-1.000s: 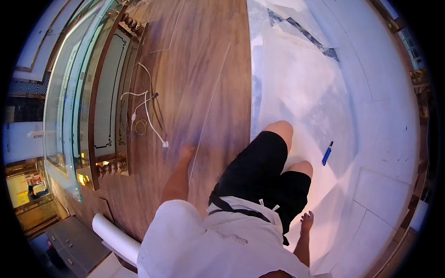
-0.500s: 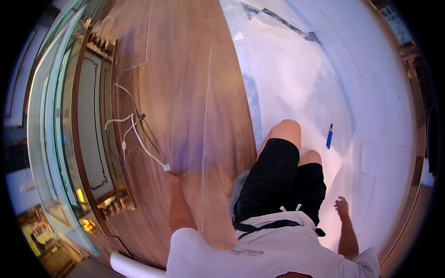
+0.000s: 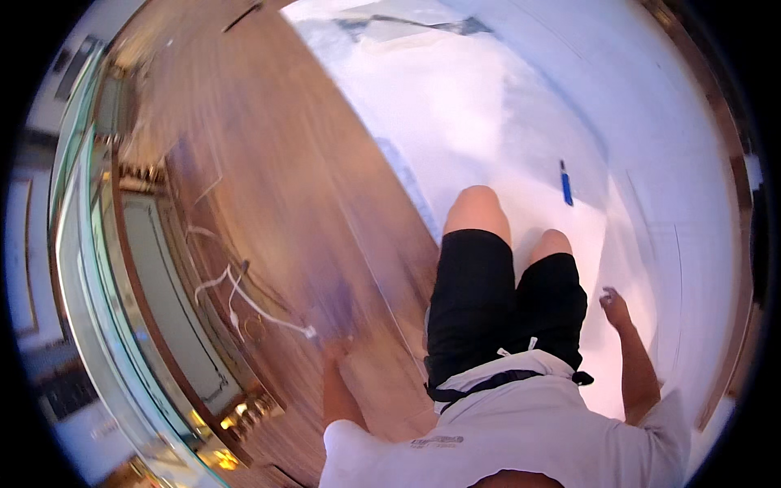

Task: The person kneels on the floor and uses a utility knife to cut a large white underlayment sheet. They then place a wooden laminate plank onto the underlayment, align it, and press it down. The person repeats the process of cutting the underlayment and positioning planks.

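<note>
My left hand (image 3: 335, 348) is low over the brown wood-look floor (image 3: 268, 122), right beside the white plug end (image 3: 309, 332) of a cable. Its fingers are smeared, so whether it grips the plug is unclear. The white cable (image 3: 277, 319) runs from the plug toward several tangled cords and a small dark connector (image 3: 244, 267). On my other side, my right hand (image 3: 616, 309) hangs beside my thigh, loosely curled with fingers apart and nothing in it. A blue utility knife (image 3: 567, 185) lies beyond it on the white sheeting (image 3: 455, 106).
Along the left runs a glass-edged display case (image 3: 77, 244) with a panelled base (image 3: 175, 301) and wooden trim. A pale wall (image 3: 651, 122) curves along the right. Dark strips (image 3: 431, 24) cross the sheeting's far end. My knees (image 3: 478, 213) point forward onto the sheeting.
The view has turned, so the floor edge now slants more and the knife appears higher. My left hand stays near the plug; my right hand sits higher in the picture.
</note>
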Demonstrator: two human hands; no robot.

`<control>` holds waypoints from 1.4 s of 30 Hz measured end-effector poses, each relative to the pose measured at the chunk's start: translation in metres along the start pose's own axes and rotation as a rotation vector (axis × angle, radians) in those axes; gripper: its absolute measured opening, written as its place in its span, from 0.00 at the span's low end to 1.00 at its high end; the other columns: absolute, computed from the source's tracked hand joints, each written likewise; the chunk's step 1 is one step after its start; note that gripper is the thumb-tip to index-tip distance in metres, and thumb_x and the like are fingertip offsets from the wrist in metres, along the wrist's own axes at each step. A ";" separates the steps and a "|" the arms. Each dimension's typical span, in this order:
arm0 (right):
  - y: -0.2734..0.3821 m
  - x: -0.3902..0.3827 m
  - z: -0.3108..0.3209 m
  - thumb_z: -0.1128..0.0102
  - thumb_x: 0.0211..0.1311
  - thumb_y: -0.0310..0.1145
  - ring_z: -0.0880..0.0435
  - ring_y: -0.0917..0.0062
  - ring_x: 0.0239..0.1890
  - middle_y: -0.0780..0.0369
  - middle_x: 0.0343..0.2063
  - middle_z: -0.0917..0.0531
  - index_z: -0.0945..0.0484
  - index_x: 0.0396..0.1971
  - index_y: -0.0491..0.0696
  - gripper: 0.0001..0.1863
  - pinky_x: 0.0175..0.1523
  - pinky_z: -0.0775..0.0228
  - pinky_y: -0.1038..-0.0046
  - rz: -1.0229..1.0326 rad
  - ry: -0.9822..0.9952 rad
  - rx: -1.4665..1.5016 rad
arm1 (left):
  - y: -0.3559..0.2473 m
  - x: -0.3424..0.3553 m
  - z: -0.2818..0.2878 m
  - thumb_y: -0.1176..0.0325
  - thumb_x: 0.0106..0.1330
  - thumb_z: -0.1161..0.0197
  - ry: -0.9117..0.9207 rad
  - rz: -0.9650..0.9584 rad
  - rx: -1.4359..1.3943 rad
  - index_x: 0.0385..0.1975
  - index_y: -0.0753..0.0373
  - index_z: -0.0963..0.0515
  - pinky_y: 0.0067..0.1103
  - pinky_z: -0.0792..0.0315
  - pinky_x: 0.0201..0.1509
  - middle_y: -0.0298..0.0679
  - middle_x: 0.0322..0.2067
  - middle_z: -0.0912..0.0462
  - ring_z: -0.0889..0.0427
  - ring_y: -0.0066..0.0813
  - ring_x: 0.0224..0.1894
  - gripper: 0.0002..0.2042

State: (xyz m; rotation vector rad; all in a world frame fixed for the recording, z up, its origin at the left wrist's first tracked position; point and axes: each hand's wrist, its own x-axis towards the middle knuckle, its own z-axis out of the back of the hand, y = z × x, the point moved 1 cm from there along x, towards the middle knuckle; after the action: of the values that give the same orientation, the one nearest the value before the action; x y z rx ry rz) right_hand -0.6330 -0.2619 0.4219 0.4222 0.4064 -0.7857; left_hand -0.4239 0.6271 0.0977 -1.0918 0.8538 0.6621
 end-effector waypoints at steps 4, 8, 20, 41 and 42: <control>0.044 0.008 -0.002 0.38 0.71 0.41 0.14 0.51 0.51 0.47 0.48 0.13 0.25 0.62 0.46 0.24 0.56 0.22 0.56 0.108 -0.118 0.035 | -0.044 -0.039 -0.029 0.44 0.61 0.25 -0.036 -0.064 0.192 0.61 0.66 0.21 0.33 0.22 0.41 0.43 0.49 0.14 0.16 0.35 0.45 0.36; 0.041 -0.016 -0.008 0.38 0.70 0.41 0.11 0.55 0.47 0.49 0.45 0.12 0.24 0.61 0.45 0.24 0.54 0.20 0.59 -0.046 -0.104 0.129 | -0.130 -0.113 -0.105 0.55 0.62 0.22 0.073 -0.109 0.242 0.59 0.73 0.21 0.36 0.21 0.50 0.46 0.51 0.14 0.17 0.40 0.49 0.32; 0.010 -0.046 -0.069 0.37 0.69 0.39 0.15 0.54 0.54 0.48 0.51 0.14 0.24 0.62 0.42 0.25 0.61 0.24 0.58 0.027 -0.101 0.346 | -0.223 -0.252 -0.104 0.71 0.65 0.31 -0.209 -0.579 -0.198 0.41 0.77 0.18 0.34 0.21 0.48 0.48 0.40 0.15 0.18 0.42 0.40 0.13; 0.211 -0.058 -0.003 0.43 0.70 0.46 0.17 0.51 0.57 0.46 0.52 0.15 0.21 0.58 0.41 0.27 0.62 0.25 0.55 0.608 0.215 0.458 | -0.423 -0.462 -0.062 0.73 0.67 0.34 -0.207 -0.592 0.050 0.60 0.77 0.24 0.36 0.27 0.65 0.58 0.58 0.21 0.21 0.50 0.57 0.23; 0.212 -0.055 -0.030 0.44 0.70 0.45 0.17 0.52 0.56 0.46 0.52 0.15 0.21 0.58 0.41 0.26 0.62 0.26 0.55 0.769 0.068 0.465 | -0.436 -0.447 -0.081 0.73 0.68 0.35 -0.144 -0.593 0.078 0.60 0.78 0.24 0.36 0.27 0.65 0.58 0.59 0.21 0.21 0.50 0.57 0.23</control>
State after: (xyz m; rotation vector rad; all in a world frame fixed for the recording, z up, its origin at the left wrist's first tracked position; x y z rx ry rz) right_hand -0.5164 -0.0798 0.4685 0.9695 0.0925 -0.1019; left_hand -0.3243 0.3834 0.6702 -1.1383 0.3935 0.2037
